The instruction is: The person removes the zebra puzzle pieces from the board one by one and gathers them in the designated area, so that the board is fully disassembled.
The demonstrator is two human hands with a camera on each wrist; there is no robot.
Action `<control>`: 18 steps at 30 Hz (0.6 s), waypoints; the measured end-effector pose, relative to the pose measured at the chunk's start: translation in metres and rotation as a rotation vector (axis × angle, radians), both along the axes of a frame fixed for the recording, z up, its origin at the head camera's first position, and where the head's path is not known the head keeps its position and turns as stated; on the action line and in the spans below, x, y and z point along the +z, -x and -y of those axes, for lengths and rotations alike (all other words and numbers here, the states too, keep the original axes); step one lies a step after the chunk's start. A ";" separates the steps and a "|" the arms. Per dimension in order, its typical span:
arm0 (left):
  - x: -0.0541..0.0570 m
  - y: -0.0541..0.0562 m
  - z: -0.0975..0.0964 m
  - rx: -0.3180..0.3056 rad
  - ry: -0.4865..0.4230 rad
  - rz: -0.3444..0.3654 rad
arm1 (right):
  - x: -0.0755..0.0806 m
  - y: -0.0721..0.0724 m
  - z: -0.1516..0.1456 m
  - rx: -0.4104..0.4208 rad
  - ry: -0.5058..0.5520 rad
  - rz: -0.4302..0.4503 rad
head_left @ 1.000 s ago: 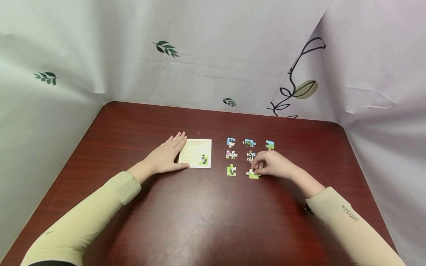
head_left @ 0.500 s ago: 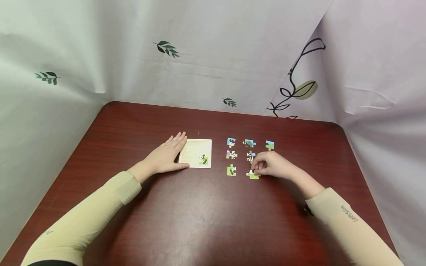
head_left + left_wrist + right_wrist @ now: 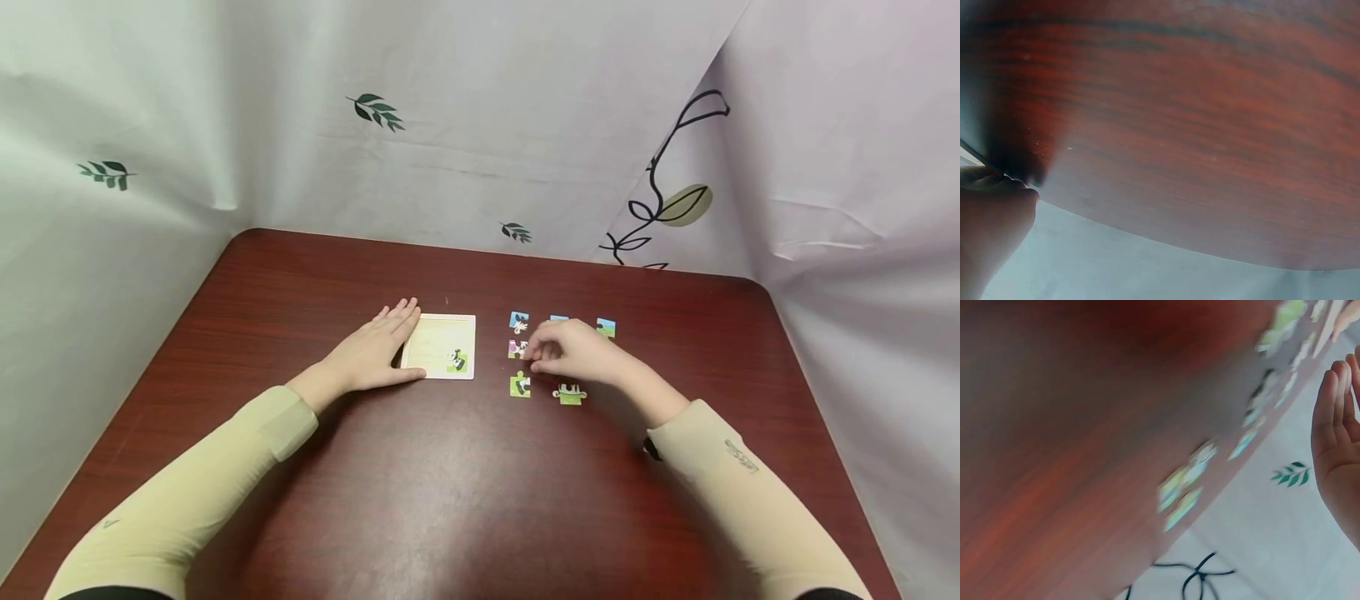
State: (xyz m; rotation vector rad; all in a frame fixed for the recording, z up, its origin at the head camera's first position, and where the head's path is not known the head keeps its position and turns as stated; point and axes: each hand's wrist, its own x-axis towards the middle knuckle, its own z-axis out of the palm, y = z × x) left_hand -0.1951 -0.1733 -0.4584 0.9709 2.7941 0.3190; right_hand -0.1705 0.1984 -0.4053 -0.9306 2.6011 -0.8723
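Observation:
In the head view my left hand [image 3: 375,352] rests beside a square wooden puzzle tray [image 3: 438,319], its thumb at the lower left corner. One panda puzzle piece [image 3: 457,360] lies in the tray's lower right. My right hand [image 3: 577,354] hovers over the loose pieces with fingers loosely bent; no piece shows in them. Just left of its fingertips is a pink and white piece [image 3: 517,349]. Below the hand lies a green and white piece [image 3: 570,394]. In the right wrist view the right hand [image 3: 1340,437] appears at the edge, holding nothing visible.
Other loose pieces include a green one [image 3: 520,384], a blue one [image 3: 519,322] and a blue-green one [image 3: 605,327]. A blue piece [image 3: 558,317] is partly covered by the right hand. The dark red table [image 3: 420,483] meets a pale curtain [image 3: 450,167] behind.
My right hand has left the green and white piece at the bottom, which stays on the table, and moved left and slightly away from me. The left hand has stayed put.

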 end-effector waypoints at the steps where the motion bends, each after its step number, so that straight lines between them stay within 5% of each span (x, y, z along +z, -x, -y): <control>1: 0.000 0.000 0.000 -0.001 -0.004 -0.002 | 0.002 0.002 0.006 0.003 -0.001 0.002; 9: -0.001 -0.001 0.001 -0.007 -0.010 -0.010 | 0.007 0.024 0.048 0.025 0.012 0.051; 18: 0.000 -0.001 0.000 0.000 -0.005 0.001 | -0.006 0.034 0.081 0.063 -0.008 0.086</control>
